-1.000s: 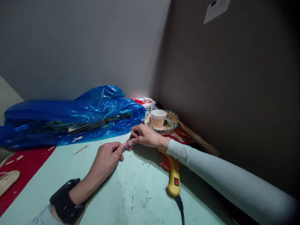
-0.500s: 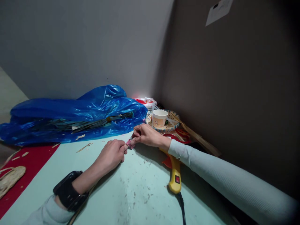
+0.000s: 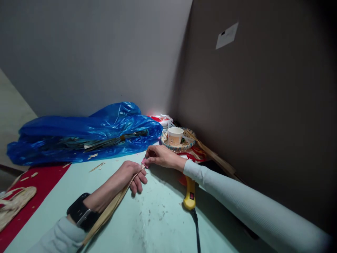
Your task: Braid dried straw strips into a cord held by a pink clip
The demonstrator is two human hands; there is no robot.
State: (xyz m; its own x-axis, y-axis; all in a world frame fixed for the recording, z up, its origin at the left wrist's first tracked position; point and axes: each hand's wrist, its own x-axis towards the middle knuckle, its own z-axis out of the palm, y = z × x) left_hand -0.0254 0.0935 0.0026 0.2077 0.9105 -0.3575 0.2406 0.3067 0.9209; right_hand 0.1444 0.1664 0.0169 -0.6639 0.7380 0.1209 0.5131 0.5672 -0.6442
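My left hand (image 3: 133, 175) pinches the narrow end of a long tan dried-leaf strip (image 3: 112, 208), which runs back along my forearm toward the bottom edge. Its other fingers are loosely extended below. At the strip's tip is a small pink piece (image 3: 144, 161), too small to make out clearly. My right hand (image 3: 161, 156) closes thumb and fingers on this pink piece, meeting my left fingertips over the pale green tabletop (image 3: 158, 225). Under my right wrist lies a yellow-handled hot glue gun (image 3: 190, 196) with a red switch; its front part is partly hidden.
A blue plastic bag (image 3: 79, 126) with dark dried strips stands at the back left. Behind my right hand, a paper cup (image 3: 175, 136) sits on a woven tray (image 3: 190, 143). A woven sandal-like piece (image 3: 18, 205) lies on red cloth (image 3: 47, 182) at left. The black cord (image 3: 197, 228) runs frontward.
My left hand has turned palm-up somewhat, its lower fingers uncurling, and the tan strip now shows along its forearm. My right hand keeps its pinch. The view has shifted slightly.
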